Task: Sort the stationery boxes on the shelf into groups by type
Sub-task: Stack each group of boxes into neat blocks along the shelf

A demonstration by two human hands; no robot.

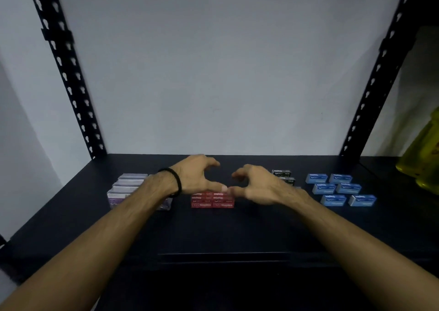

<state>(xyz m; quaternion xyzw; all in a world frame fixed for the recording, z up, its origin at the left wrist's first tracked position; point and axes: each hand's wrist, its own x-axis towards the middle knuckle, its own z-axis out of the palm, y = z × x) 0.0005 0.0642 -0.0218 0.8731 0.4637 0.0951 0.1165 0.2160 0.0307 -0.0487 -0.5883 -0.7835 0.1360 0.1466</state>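
Shelf [237, 234] holds four box groups in a row: leftmost group [126, 189], centre group [212, 201], partly hidden group [282, 176] right of centre, rightmost group [339, 188].

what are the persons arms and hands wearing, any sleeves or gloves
Both forearms are bare, with no sleeves in view. The left hand and right hand wear no gloves, and no rings are visible. A thin black band circles the left wrist; the right wrist is bare.

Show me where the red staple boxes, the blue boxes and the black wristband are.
red staple boxes [212, 202]: head view, front faces of the group.
blue boxes [348, 188]: head view, top of a middle box.
black wristband [177, 180]: head view, band on the left wrist.
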